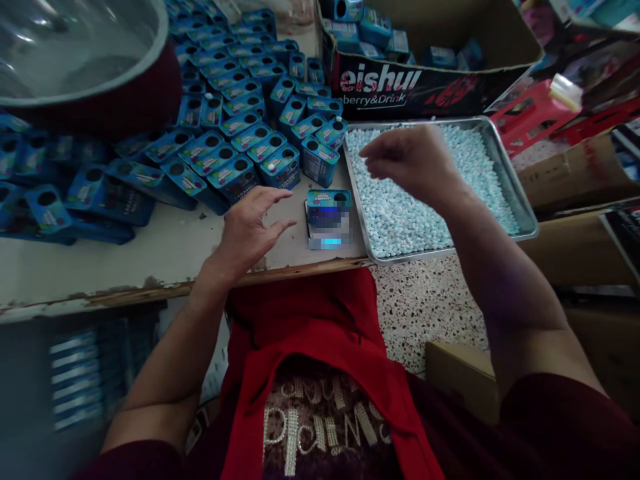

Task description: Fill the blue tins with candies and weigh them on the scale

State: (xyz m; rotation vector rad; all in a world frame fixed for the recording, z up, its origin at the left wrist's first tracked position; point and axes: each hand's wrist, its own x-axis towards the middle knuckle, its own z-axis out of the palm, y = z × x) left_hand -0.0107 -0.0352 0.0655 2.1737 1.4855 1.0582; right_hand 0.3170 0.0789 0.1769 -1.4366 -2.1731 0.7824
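Note:
A blue tin [327,198] stands on a small digital scale [320,235] near the table's front edge. Just left of it my left hand [250,227] is held with thumb and fingers apart, holding nothing. My right hand [413,160] hovers over the metal tray [527,230] of pale blue and white candies [415,220], its fingers bent together; what they hold, if anything, is hidden. Many blue tins [233,173] with round holes in their tops stand in rows on the left of the table.
A large dark red bowl [150,93] is at the upper left. Behind the tray sits an open carton [425,87] with blue packs inside. Red plastic containers [535,113] and cardboard boxes [570,167] are on the right.

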